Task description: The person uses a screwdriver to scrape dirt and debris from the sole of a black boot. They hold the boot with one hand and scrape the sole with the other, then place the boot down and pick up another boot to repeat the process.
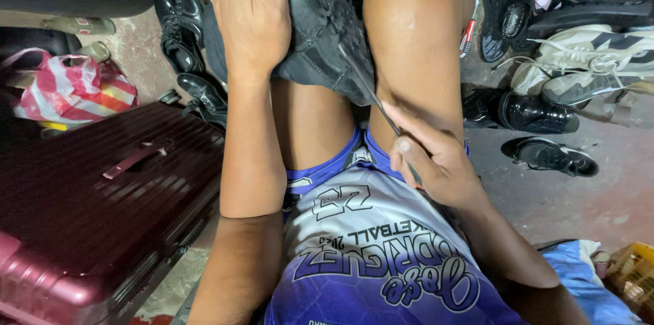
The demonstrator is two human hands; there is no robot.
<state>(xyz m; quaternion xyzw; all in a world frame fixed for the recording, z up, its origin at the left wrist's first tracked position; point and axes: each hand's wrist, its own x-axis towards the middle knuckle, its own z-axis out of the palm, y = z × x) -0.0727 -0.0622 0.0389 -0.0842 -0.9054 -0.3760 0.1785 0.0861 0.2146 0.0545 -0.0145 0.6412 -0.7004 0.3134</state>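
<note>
Plastic bag [75, 90], red-and-white striped, sits far left behind a maroon suitcase [102, 209]. Left hand [251, 15] clamps a dark, rough-soled shoe [327, 32] between the knees — right hand [432, 158] pinches a thin tool [371, 97] against its edge.

A maroon suitcase [102, 209] lies beside a striped plastic bag [71, 90]; black shoes [538, 114] and pale sneakers [586, 59] crowd the floor [579, 195]

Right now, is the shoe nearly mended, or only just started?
Hard to say. The left hand presses the dark shoe against the knees, and the right hand pushes a thin tool into its edge. Finished stitches aren't visible. More shoes lie on the floor.
</note>
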